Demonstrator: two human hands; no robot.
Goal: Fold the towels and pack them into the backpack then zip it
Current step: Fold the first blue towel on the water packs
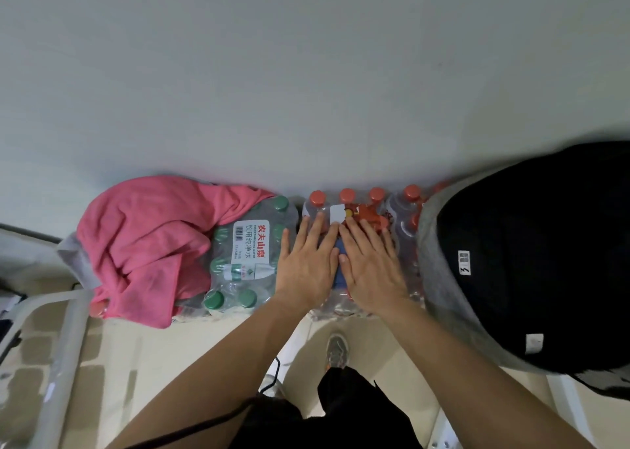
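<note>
A crumpled pink towel (143, 244) lies on the left, draped over a shrink-wrapped pack of green-capped water bottles (249, 261). A black backpack with a grey rim (531, 261) sits on the right, its opening facing me. Between them, my left hand (306, 264) and my right hand (371, 268) press flat, fingers straight, side by side on a small blue folded cloth (340, 264) that shows only in the gap between them. The cloth rests on a pack of red-capped bottles (347, 199).
The bottle packs stand against a pale wall (306, 73). A white frame rail (58, 339) runs at lower left. Below are a light floor, my shoe (336, 348) and a dark cable (272, 377).
</note>
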